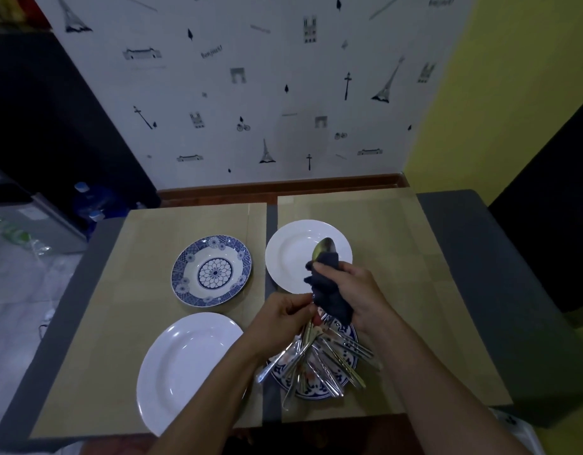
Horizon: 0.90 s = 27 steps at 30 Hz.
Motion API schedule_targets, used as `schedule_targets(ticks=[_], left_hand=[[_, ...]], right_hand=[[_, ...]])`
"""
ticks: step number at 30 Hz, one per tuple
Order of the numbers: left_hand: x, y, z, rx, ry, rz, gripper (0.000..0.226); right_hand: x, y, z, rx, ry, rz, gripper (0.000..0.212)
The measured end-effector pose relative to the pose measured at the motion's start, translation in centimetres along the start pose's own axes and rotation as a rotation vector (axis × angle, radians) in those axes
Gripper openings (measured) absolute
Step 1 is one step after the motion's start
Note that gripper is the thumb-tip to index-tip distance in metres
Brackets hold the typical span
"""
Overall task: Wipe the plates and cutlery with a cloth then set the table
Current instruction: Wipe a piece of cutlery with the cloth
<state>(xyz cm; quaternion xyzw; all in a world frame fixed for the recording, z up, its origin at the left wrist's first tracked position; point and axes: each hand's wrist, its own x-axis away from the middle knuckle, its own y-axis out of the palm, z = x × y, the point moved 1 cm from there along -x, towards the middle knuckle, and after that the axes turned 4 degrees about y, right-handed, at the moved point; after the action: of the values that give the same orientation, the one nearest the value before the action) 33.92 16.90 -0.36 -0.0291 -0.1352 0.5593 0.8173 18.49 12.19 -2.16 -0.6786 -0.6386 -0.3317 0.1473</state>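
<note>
My right hand point(359, 290) grips a dark cloth point(329, 297) wrapped round the stem of a spoon point(323, 248), whose bowl sticks up over a white plate point(293, 254). My left hand point(280, 315) pinches the spoon's handle end just below the cloth. Under both hands a blue-patterned plate point(316, 387) holds a heap of several forks and spoons point(329, 359). A blue-and-white patterned bowl plate point(212, 270) sits at the centre left. A large white oval plate point(185, 366) lies at the near left.
The plates rest on tan mats point(145, 257) over a grey table point(474, 257) pushed against a patterned wall. Blue water bottles point(86, 205) and a grey box stand on the floor to the left.
</note>
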Motion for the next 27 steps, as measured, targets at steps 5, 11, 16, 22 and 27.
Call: schedule_targets(ticks=[5,11,16,22,27], left_hand=[[-0.4,0.0,-0.4,0.017,0.002,0.043,0.031],[-1.4,-1.4,-0.5,0.047,0.012,0.009,0.029],[-2.2,-3.5,-0.1,-0.009,-0.077,0.13,0.02],[-4.8,-4.9,2.3,-0.059,-0.002,0.295,0.026],[-5.9,-5.4,3.0,-0.096,0.045,0.345,0.022]], right_hand=[[0.8,1.0,-0.8,-0.013,0.023,-0.082,0.03],[1.3,1.9,-0.8,0.031,-0.017,-0.066,0.02],[1.2,1.9,-0.9,0.137,-0.085,-0.028,0.026],[2.5,2.3,-1.3,0.27,-0.129,-0.168,0.022],[3.6,2.0,-0.7,0.222,-0.066,-0.18,0.025]])
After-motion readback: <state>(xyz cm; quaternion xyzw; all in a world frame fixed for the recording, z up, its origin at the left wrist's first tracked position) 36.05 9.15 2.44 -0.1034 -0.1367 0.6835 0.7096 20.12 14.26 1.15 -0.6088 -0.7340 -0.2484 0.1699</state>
